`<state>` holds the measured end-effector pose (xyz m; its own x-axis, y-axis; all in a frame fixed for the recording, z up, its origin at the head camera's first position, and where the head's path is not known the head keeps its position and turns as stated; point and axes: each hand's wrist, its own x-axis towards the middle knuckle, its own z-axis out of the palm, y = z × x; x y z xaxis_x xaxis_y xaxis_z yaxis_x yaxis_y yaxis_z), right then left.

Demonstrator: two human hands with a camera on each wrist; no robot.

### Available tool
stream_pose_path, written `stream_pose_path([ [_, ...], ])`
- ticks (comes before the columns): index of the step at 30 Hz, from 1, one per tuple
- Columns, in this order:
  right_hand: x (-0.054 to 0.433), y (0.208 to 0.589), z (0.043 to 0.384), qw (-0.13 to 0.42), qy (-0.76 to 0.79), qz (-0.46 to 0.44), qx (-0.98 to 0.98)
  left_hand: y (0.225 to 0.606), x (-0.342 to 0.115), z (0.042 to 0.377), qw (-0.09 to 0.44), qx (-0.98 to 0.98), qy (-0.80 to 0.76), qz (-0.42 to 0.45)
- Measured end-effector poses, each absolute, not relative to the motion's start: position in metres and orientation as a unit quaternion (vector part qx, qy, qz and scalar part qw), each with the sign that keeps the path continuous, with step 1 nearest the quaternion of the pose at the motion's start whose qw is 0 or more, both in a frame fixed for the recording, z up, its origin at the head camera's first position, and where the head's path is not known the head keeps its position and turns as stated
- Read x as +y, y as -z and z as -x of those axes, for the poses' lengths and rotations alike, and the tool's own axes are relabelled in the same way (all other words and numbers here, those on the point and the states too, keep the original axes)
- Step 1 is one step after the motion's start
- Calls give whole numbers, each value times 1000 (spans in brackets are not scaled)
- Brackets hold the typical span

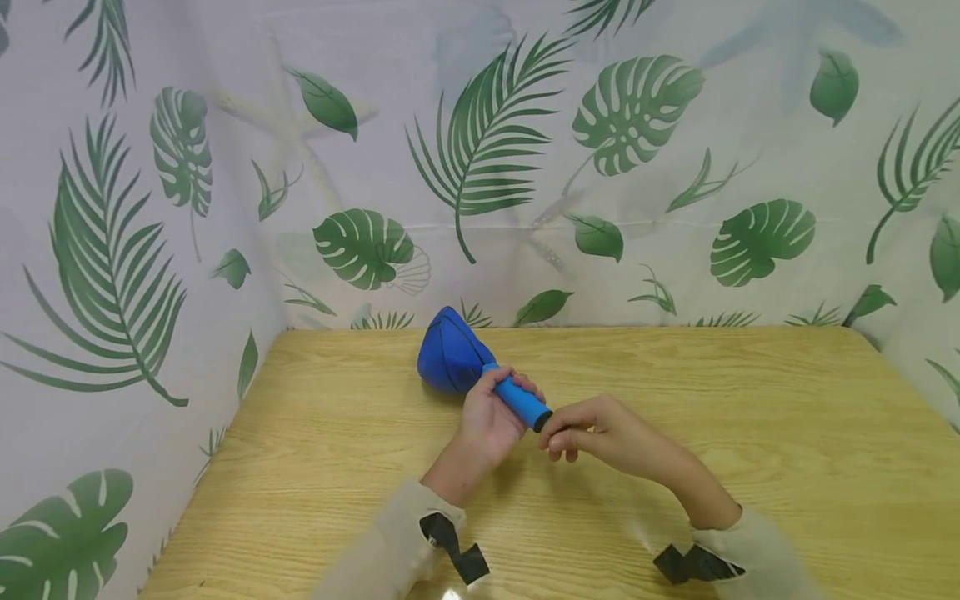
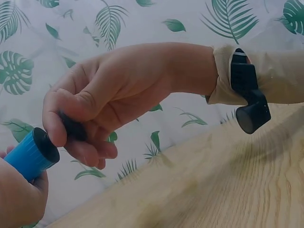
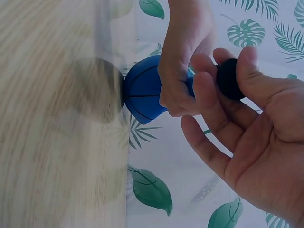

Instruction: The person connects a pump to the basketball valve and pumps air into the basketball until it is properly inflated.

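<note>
A slack, partly deflated blue ball (image 1: 450,354) with dark seam lines sits near the table's back edge. At its right side is the blue barrel of a hand pump (image 1: 521,402), slanting down toward the right. My left hand (image 1: 486,421) grips this barrel, fingers wrapped round it from beneath. At the pump's near end, my right hand (image 1: 600,433) pinches the round black handle (image 3: 230,80) between thumb and fingers. The left wrist view shows that handle close to the barrel's black end cap (image 2: 46,145). Where pump and ball meet is partly hidden by the left hand.
The wood-grain table (image 1: 750,450) reaches back to a white cloth (image 1: 517,283) printed with green leaves, which also hangs at the sides. Black wrist cameras (image 1: 697,564) are strapped over both light sleeves (image 1: 390,546).
</note>
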<state>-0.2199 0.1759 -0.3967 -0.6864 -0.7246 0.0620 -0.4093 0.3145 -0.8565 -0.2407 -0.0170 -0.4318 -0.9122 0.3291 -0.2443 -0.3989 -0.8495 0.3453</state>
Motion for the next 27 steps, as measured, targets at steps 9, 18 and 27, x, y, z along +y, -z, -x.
stream_pose_path([
  [9, 171, 394, 218, 162, 460, 353, 799, 431, -21, 244, 193, 204, -955, 91],
  [18, 176, 382, 213, 182, 440, 386, 790, 425, -37, 255, 190, 191, -957, 109],
  [27, 203, 355, 206, 189, 437, 481, 736, 417, -54, 261, 160, 146, -971, 103],
])
